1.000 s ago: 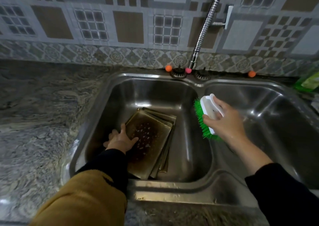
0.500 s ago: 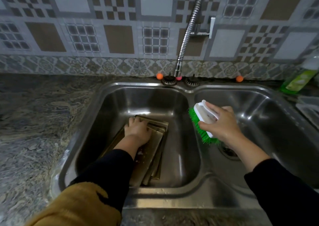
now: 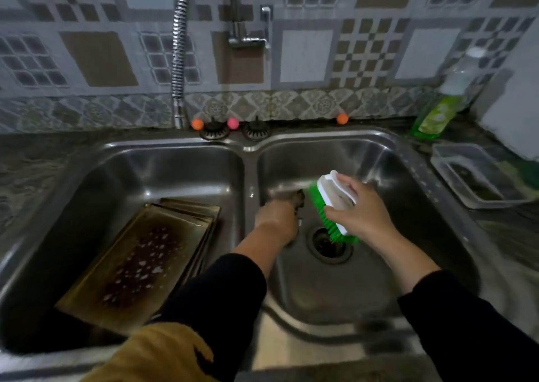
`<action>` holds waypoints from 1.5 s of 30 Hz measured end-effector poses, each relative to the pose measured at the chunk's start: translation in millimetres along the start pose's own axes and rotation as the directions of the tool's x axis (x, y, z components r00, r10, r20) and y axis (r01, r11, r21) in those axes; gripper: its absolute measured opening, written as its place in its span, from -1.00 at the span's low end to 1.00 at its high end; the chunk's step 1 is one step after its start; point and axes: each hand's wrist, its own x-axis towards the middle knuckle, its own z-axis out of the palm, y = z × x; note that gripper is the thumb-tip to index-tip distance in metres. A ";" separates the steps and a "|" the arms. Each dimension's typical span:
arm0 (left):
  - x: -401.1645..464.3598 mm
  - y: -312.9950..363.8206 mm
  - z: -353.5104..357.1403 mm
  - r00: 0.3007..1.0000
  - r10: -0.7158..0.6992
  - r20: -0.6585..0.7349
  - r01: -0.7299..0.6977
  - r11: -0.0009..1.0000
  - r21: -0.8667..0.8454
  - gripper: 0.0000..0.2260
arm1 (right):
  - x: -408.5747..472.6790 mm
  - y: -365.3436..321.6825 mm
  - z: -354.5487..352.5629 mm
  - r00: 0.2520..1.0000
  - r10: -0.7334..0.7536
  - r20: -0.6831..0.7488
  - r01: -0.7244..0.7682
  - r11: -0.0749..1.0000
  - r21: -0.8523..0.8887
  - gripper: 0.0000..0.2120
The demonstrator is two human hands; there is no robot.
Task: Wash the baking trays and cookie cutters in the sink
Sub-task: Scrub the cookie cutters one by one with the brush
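Both hands over the right basin, baking trays [image 3: 140,262] stacked in the left.

Right hand [image 3: 360,215] grips a green-bristled scrub brush [image 3: 332,206] above the drain [image 3: 328,243]; left hand [image 3: 277,217] curls round a small dark, blurred object beside the divider [image 3: 248,177].

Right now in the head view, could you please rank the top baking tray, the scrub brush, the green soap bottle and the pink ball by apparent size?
1. top baking tray, clearly largest
2. scrub brush and green soap bottle: similar; the bottle stands farther away, so I won't rank them
3. pink ball, smallest
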 end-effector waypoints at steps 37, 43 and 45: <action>47.2 153.4 45.6 0.952 -0.033 -0.304 -0.206 0.666 -0.717 -0.44 | 93.8 93.8 -239.1 0.971 0.160 -0.180 -0.232 0.818 -0.527 -0.40; 41.8 153.8 45.5 0.961 -0.006 -0.277 -0.209 0.639 -0.740 -0.31 | 104.1 100.4 -227.3 0.962 0.209 -0.175 -0.272 0.776 -0.569 -0.45; 39.4 153.7 42.7 0.959 0.004 -0.282 -0.218 0.643 -0.734 -0.29 | 100.3 89.8 -230.9 0.968 0.151 -0.203 -0.238 0.814 -0.530 -0.41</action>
